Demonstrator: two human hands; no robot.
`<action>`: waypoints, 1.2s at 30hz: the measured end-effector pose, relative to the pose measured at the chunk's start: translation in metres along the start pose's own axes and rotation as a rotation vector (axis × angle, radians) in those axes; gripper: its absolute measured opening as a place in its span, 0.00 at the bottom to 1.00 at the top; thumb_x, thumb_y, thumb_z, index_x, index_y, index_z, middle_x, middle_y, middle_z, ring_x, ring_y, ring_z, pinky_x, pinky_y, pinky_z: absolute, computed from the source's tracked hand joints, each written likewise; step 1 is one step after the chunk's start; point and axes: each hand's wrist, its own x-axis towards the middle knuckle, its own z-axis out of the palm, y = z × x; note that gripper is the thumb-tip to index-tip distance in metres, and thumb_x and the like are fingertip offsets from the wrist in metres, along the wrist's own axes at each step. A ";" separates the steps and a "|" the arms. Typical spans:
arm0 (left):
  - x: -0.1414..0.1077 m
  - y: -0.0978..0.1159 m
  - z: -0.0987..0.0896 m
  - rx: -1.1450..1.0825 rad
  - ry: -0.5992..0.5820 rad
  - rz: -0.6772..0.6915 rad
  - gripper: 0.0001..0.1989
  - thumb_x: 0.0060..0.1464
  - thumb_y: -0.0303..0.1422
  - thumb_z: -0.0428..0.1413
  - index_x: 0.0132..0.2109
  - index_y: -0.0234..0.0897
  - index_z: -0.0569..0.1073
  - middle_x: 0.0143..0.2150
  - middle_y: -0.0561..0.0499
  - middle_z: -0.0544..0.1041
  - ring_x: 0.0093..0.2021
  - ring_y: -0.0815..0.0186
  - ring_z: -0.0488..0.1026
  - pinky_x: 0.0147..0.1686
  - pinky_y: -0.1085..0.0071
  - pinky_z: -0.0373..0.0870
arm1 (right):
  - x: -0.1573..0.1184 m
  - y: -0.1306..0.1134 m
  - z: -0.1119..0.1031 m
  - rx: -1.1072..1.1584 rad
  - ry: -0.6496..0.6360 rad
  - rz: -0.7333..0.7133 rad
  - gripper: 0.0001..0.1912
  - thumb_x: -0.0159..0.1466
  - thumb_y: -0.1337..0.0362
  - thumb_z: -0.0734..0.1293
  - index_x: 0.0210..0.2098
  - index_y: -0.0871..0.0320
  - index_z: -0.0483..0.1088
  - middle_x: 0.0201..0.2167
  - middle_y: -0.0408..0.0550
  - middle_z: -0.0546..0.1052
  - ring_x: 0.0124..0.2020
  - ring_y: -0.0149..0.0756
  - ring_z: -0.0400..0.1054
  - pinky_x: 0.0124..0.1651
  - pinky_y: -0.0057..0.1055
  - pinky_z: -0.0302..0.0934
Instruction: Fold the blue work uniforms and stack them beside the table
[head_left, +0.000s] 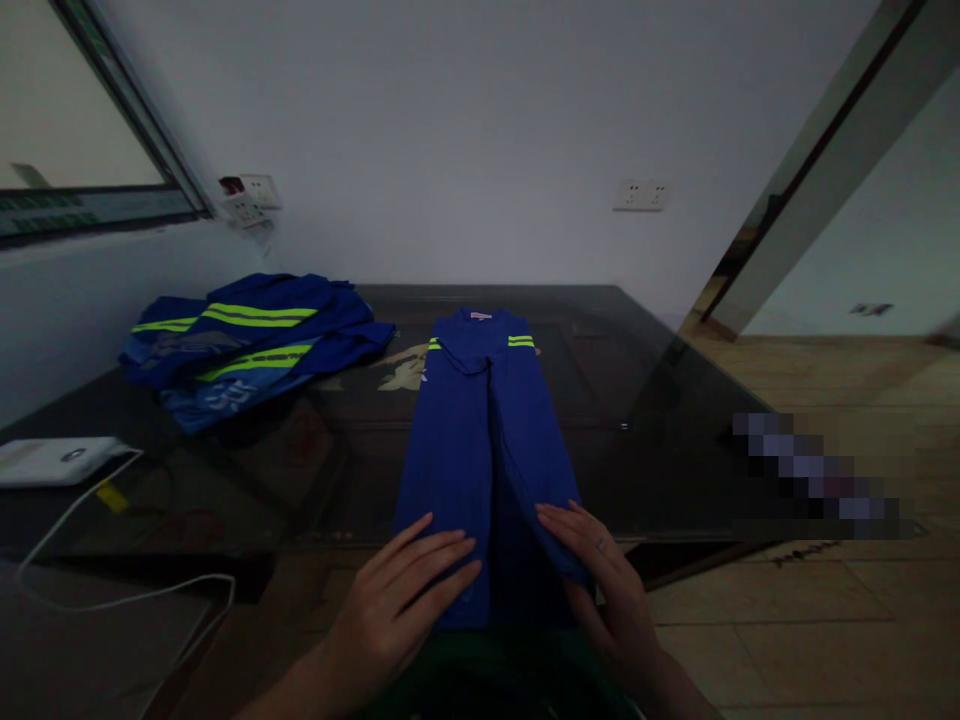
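A blue shirt (450,440) with yellow-green stripes lies lengthwise on the dark table, its collar and label toward the wall. Both sides are folded inward, leaving a dark gap down the middle that widens toward me. Its lower end reaches past the table's near edge. My left hand (405,590) rests on the left folded panel with fingers outstretched, holding nothing. At the lower right edge, my right hand (604,575) pinches the right panel, fingers on top and thumb lower down by the fabric's edge. A ring shows on one finger.
A loose heap of blue striped garments (255,340) lies at the table's back left. Nearer on the left, a white device (64,460) trails a white cable (142,607). The dark table (660,440) meets the wall, which carries sockets (641,195). Tiled floor (817,620) shows at right.
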 end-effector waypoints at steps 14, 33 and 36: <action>-0.002 -0.011 -0.007 -0.141 -0.255 -0.046 0.22 0.59 0.34 0.53 0.60 0.44 0.65 0.56 0.47 0.73 0.57 0.60 0.69 0.62 0.52 0.60 | -0.007 -0.006 0.029 -0.174 -0.193 -0.131 0.36 0.54 0.72 0.61 0.63 0.53 0.60 0.61 0.52 0.66 0.63 0.48 0.56 0.62 0.61 0.51; 0.161 -0.223 0.155 0.069 -0.190 -0.486 0.31 0.58 0.21 0.44 0.64 0.53 0.60 0.59 0.47 0.69 0.56 0.53 0.64 0.51 0.51 0.63 | -0.031 0.004 0.066 -0.271 0.151 0.018 0.37 0.57 0.74 0.61 0.65 0.53 0.54 0.63 0.53 0.60 0.65 0.51 0.49 0.65 0.63 0.37; 0.171 -0.225 0.153 0.074 -0.237 -0.484 0.26 0.57 0.22 0.45 0.57 0.51 0.70 0.58 0.48 0.70 0.56 0.52 0.64 0.51 0.49 0.62 | -0.043 0.009 0.061 -0.248 0.227 0.045 0.35 0.59 0.72 0.61 0.65 0.51 0.54 0.62 0.53 0.60 0.64 0.52 0.51 0.63 0.63 0.43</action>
